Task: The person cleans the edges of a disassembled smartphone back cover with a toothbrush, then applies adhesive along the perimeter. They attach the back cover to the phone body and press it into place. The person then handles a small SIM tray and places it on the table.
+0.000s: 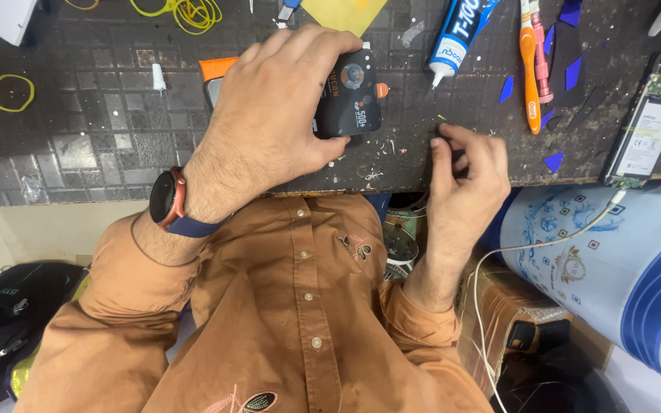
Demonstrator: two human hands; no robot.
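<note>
My left hand (269,115), with a round watch on its wrist (168,200), lies over a black rectangular box (350,95) on the dark tiled mat (86,145) and grips it from the left side. Under the hand an orange-edged object (216,69) sticks out. My right hand (464,176) rests at the table's near edge. Its fingertips pinch a small dark piece (444,141); what this piece is cannot be made out.
A blue-and-white glue tube (457,34), an orange-handled brush (529,73) and blue plastic scraps (554,160) lie at the right. An opened phone (648,122) with a white cable (545,241) lies at the far right. Yellow rubber bands (9,92) lie left. A blue-and-white barrel (613,268) stands below.
</note>
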